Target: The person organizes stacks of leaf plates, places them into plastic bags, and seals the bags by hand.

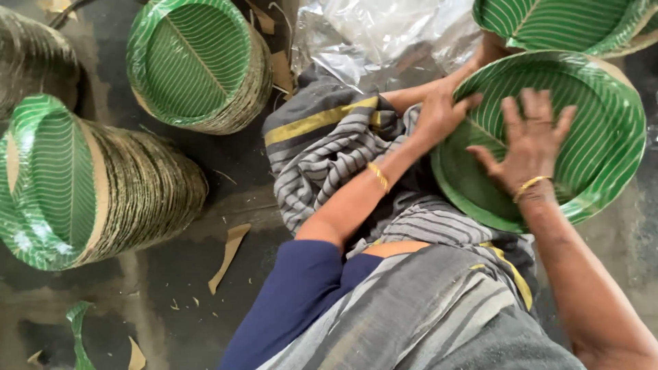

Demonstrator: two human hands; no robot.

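A stack of round green paper plates with a pale leaf-vein pattern (603, 157) lies tilted in my lap at the right. My right hand (529, 140) rests flat on the top plate's inner face, fingers spread, a gold bangle on its wrist. My left hand (442, 113) grips the stack's left rim, thumb side over the edge, also with a gold bangle. My grey striped cloth (329, 147) lies bunched under the left forearm.
Two long stacks of the same green plates lie on their sides on the dark floor at left (89, 185) and upper middle (202, 65). Another plate stack (555, 24) sits at top right. Clear plastic sheeting (384, 31) lies behind. Brown card scraps (229, 257) litter the floor.
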